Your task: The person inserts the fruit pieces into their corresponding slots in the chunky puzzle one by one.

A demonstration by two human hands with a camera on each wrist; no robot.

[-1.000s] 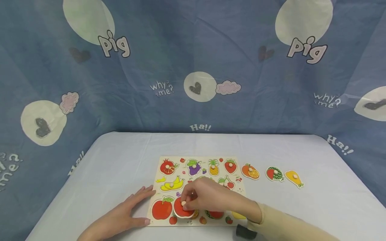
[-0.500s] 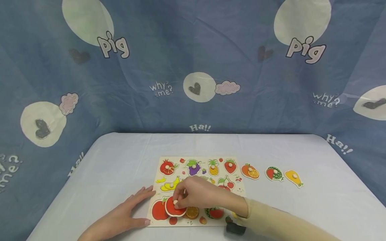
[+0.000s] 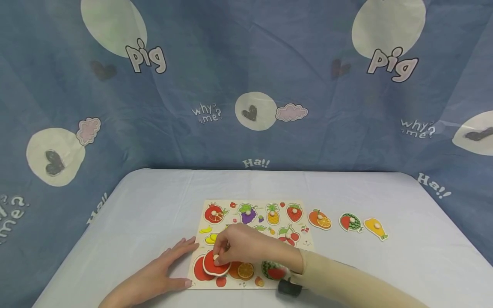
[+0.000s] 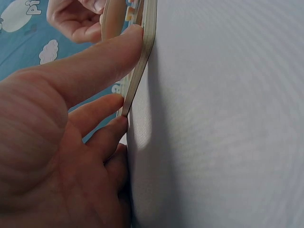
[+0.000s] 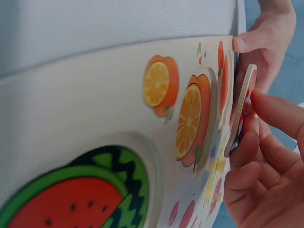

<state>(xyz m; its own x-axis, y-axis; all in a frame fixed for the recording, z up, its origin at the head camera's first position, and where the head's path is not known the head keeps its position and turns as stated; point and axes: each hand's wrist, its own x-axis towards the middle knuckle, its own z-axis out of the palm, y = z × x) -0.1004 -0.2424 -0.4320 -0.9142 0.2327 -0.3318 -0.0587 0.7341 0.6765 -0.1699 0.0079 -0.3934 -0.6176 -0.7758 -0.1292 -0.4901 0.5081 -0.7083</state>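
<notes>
My right hand (image 3: 246, 244) pinches the small pale knob of a red apple puzzle piece (image 3: 220, 269) between thumb and fingers. In the right wrist view the piece (image 5: 244, 109) is tilted and seen edge-on, close over the wooden fruit puzzle board (image 5: 95, 90). It overlaps the printed apple recess at the board's front left corner. My left hand (image 3: 155, 271) rests at the board's left side, fingers extended. The left wrist view shows its thumb and fingertips (image 4: 130, 40) against the board's edge (image 4: 140, 66).
Knobbed pieces sit in the board's back rows, among them grapes (image 3: 247, 214), a pineapple (image 3: 273, 214) and a strawberry (image 3: 294, 212). The front row shows printed recesses, such as the watermelon (image 3: 274, 270). Loose orange (image 3: 316, 219), watermelon (image 3: 348, 222) and pear-shaped (image 3: 372, 226) pieces lie right of the board.
My right hand has carried the apple piece leftward, from over the orange recess to over the apple recess. The left hand has stayed at the board's edge.
</notes>
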